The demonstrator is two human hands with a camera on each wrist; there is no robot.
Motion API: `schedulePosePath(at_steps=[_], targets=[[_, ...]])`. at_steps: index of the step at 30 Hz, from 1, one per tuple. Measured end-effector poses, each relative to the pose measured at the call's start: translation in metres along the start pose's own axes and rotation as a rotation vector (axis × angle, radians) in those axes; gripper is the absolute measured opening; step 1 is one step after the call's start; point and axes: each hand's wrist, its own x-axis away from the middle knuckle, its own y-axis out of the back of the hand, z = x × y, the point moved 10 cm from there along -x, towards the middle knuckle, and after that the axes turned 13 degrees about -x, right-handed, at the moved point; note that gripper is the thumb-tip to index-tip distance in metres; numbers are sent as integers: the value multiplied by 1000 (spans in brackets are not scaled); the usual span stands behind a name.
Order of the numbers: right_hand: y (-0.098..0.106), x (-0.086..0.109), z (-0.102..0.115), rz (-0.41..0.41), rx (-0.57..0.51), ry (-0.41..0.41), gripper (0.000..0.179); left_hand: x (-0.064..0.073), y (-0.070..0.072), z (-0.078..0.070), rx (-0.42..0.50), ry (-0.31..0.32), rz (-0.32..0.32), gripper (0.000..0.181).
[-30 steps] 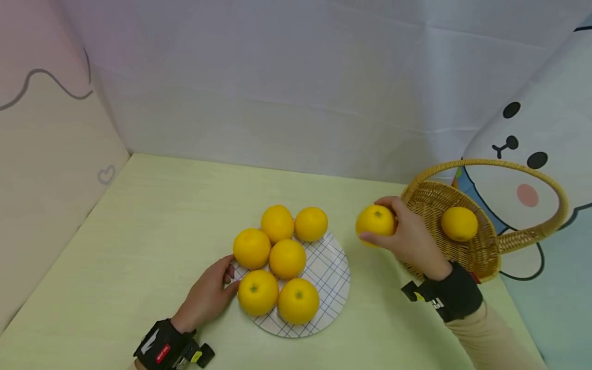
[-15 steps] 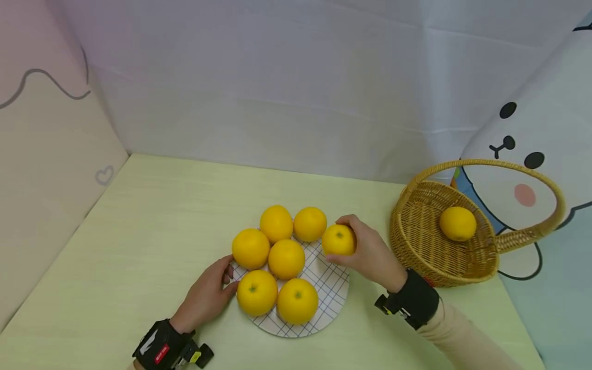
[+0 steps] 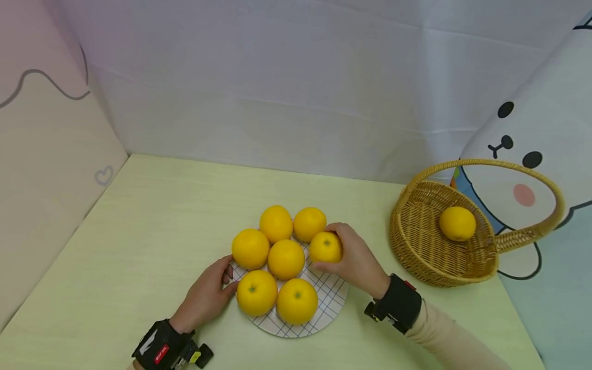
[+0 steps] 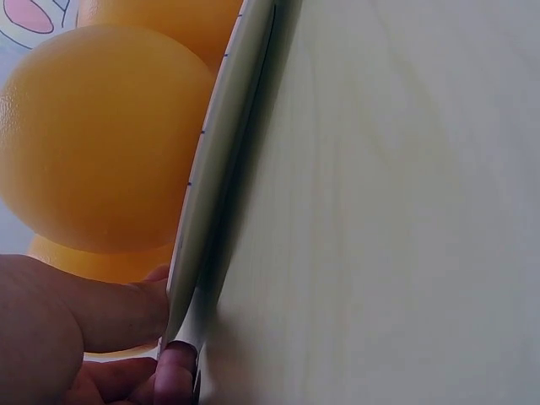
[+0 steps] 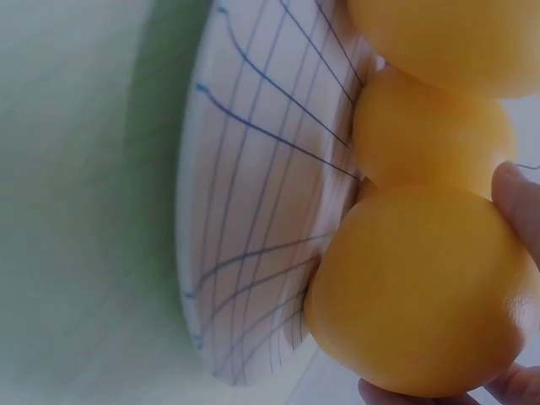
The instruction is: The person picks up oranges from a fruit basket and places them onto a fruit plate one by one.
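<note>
A white plate with a blue grid pattern bears several oranges, among them a front one and a middle one. My right hand holds another orange between thumb and fingers at the plate's right side. In the right wrist view that orange appears to rest on the plate, close to its neighbours. My left hand pinches the plate's left rim. The left wrist view shows the thumb above the rim and a fingertip under it.
A wicker basket with a tall arched handle stands at the right of the pale table, one orange inside it. White cloth hangs behind the table, and printed panels rise at both sides.
My right hand has carried its orange leftward from beside the basket to the plate, lowering it among the others. The left hand has stayed at the plate's rim.
</note>
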Motion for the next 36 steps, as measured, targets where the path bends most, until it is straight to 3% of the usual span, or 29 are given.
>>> schedulePosePath(at_steps=[15,36], targets=[[-15,3,-8,9,-29,-15,75,0,0,0,3,9,3,37],[-20,7,-9,44,2,-37,86,-1,0,1,0,7,1,41]])
